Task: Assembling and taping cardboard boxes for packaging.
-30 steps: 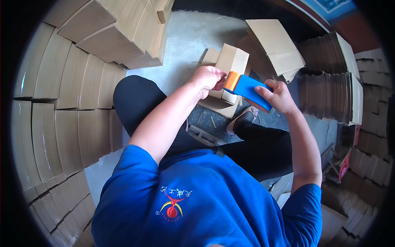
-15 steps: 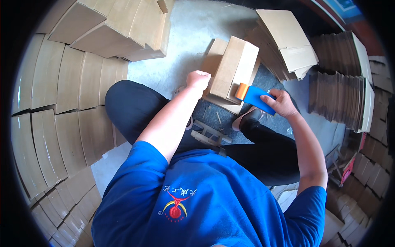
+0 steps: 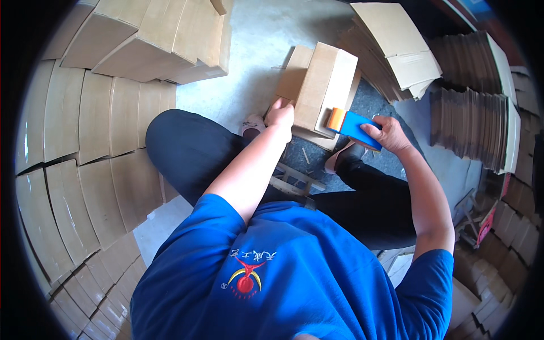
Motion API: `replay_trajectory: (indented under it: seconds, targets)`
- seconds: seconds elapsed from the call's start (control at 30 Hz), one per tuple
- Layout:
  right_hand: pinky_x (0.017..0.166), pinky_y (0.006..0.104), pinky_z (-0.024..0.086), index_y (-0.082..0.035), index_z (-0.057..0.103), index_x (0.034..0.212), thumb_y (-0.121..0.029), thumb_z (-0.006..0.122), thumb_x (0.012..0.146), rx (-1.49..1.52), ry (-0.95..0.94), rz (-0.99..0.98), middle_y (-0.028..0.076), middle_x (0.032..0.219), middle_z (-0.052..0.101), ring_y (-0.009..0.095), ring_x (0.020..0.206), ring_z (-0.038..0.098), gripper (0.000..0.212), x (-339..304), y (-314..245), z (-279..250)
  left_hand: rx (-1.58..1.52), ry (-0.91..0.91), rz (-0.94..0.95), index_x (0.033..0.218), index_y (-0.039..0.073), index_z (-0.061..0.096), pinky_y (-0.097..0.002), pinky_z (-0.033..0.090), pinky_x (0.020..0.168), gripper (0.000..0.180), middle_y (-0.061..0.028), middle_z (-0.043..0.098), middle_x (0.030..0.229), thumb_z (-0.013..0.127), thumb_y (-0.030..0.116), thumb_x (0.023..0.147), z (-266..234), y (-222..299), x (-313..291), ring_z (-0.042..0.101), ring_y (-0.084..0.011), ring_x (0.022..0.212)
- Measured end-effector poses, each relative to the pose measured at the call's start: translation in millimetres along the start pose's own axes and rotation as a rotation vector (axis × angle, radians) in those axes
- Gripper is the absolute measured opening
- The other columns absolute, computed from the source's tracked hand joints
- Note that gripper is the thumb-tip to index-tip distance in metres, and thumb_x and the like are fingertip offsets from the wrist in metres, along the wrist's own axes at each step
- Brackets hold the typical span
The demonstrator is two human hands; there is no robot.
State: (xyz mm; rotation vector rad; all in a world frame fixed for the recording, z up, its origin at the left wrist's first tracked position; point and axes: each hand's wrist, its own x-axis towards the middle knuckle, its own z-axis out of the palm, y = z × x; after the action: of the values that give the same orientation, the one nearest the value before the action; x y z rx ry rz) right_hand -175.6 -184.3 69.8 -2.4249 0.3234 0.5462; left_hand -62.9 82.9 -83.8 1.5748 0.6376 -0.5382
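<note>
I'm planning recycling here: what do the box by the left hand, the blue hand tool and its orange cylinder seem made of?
Box: matt cardboard, from its dull brown faces and folded edges.
Blue hand tool: probably smooth plastic, given its even colour; painted metal remains possible.
Orange cylinder: glossy, perhaps plastic film, judging by its sheen.

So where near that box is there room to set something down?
The widest patch is the pale floor between the stacked boxes, upper left, and that box. A narrower strip lies between the right hand and the upright cardboard sheets. It is crowded at the box: left hand at its left side, tape dispenser at its near right corner.
</note>
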Motion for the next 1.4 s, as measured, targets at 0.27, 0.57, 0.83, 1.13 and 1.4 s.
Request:
replay_trajectory:
  seconds: [0.27,0.57,0.83,1.13,1.4]
  targets:
    - [0.068,0.0373,0.052,0.0,0.071,0.084,-0.055,0.066,0.083,0.038,0.06,-0.027,0.019,0.073,0.065,0.026,0.07,0.066,0.056,-2,7,7,1.081,0.015,-0.095,0.134,0.003,0.055,-0.0436,0.039,0.108,0.064,-0.0201,0.055,0.137,0.058,0.051,0.093,-17,2,3,0.053,-0.0322,0.126]
    - [0.068,0.0368,0.052,0.001,0.07,0.086,-0.055,0.064,0.086,0.042,0.055,0.001,0.018,0.074,0.066,0.025,0.069,0.066,0.056,-10,8,2,1.052,-0.357,1.23,0.142,0.015,0.041,-0.0552,0.009,0.121,0.071,-0.0114,0.039,0.15,0.064,0.022,0.076,7,52,-95,0.026,-0.0292,0.146]
    - [0.063,0.0378,0.051,0.0,0.067,0.075,-0.056,0.064,0.084,0.065,0.057,-0.006,0.017,0.065,0.062,0.025,0.062,0.064,0.057,-11,-6,0,1.38,-0.218,1.063,0.153,0.003,0.024,-0.0545,0.001,0.12,0.113,-0.0117,0.016,0.163,0.068,0.068,0.072,27,35,-108,0.008,-0.0278,0.151]
    - [0.056,0.0336,0.047,0.002,0.065,0.073,-0.049,0.07,0.083,0.081,-0.016,0.097,0.013,0.061,0.056,0.018,0.056,0.056,0.052,-67,9,-67,1.522,-0.236,1.032,0.155,0.002,0.016,-0.0553,0.0,0.119,0.108,-0.0153,0.01,0.163,0.064,0.063,0.079,30,33,-103,0.004,-0.0301,0.152]
    - [0.08,0.0408,0.055,-0.006,0.075,0.087,-0.054,0.061,0.082,-0.422,-0.05,0.212,0.015,0.086,0.072,0.032,0.084,0.07,0.05,-19,2,-9,1.62,-0.333,0.949,0.155,0.002,0.011,-0.062,0.001,0.117,0.116,-0.0154,0.005,0.164,0.071,0.061,0.075,36,44,-110,0.0,-0.0318,0.151]
